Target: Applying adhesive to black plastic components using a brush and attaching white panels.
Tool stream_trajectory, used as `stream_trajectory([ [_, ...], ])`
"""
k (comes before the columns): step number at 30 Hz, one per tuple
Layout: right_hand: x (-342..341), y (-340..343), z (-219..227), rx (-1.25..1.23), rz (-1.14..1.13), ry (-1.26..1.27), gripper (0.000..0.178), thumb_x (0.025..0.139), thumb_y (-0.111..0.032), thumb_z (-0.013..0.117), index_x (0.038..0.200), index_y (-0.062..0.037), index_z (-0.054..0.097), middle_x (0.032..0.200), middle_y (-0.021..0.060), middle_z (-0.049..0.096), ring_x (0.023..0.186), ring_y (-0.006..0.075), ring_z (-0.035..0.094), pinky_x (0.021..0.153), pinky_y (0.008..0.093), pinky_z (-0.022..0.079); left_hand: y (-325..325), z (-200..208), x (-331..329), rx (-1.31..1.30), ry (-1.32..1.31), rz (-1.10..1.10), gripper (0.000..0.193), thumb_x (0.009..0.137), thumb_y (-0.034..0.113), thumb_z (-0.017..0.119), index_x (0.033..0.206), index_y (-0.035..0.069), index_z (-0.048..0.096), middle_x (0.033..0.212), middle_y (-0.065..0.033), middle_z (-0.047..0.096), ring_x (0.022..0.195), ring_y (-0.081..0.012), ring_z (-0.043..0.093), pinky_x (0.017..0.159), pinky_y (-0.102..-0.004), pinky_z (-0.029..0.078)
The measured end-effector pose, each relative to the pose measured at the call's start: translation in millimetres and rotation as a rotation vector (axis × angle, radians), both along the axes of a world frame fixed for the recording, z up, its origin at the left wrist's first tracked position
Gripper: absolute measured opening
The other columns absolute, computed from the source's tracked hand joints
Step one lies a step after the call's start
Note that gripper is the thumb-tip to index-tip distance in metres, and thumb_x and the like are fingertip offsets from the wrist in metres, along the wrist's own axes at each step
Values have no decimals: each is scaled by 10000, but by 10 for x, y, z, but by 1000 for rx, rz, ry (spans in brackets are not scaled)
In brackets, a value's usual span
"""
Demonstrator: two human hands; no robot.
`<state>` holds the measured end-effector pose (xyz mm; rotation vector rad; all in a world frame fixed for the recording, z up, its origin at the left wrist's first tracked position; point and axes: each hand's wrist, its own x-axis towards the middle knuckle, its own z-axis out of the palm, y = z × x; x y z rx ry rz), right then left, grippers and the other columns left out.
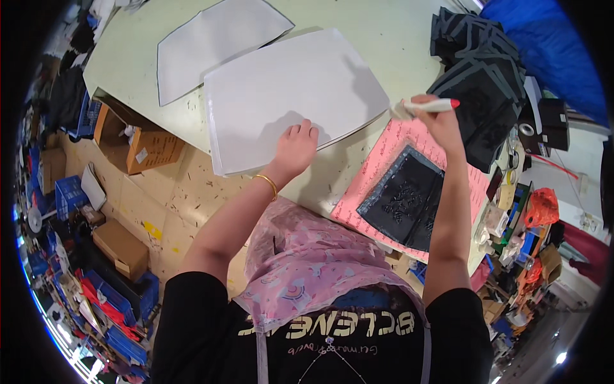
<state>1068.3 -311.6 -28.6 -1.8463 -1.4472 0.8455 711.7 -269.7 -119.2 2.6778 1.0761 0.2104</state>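
My left hand (297,148) rests on a stack of large white panels (275,96) with a curved edge, its fingers bent, a little apart and holding nothing. In my right hand (438,125) is a brush (442,105) with a white handle and red tip. Its pale bristle end, slightly blurred, points left near the stack's right corner. Below it, a black panel (400,198) with a raised pattern and grey border lies on a pink printed sheet (352,201). My right forearm covers part of both.
Another white panel (220,41) lies farther back on the pale green table (377,25). Black grey-edged pieces (480,83) are piled at the right, beside a blue cover (550,45). A cardboard box (150,150) stands left of the table, with crates and clutter beyond.
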Motion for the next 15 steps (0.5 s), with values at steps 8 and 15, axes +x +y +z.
stream_trajectory([
  [8, -416, -1132, -300, -16, -323, 580, 110, 827, -39, 544, 922, -23, 596, 810, 88, 617, 715, 159, 569, 677, 256, 458, 336, 35, -153, -738, -311, 135, 299, 845, 108, 642, 1133, 40, 601, 1039, -96, 664, 894, -215, 618, 815, -296, 502],
  [15, -1237, -1060, -501, -260, -387, 577, 340, 947, -302, 626, 1092, 5, 643, 831, 57, 676, 539, 65, 444, 481, 209, 382, -20, 1265, -51, -1641, -1718, 217, 329, 1031, 135, 426, 1337, 110, 543, 1275, -97, 633, 1086, -211, 629, 945, -332, 499],
])
